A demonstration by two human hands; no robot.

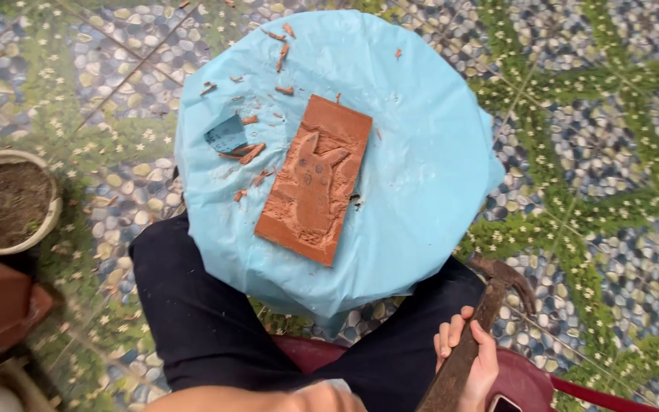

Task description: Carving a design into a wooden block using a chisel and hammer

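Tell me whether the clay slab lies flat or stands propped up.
Flat. The carved clay slab lies face-up on the blue sheet, its whole relief visible, with clay shavings scattered beside it.

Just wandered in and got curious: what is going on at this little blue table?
A seated person holds a claw hammer in the right hand, down beside their leg. On the blue-covered table lies a reddish clay slab carved with an animal figure, with clay shavings scattered beside it. The left hand is out of view; only a forearm shows.
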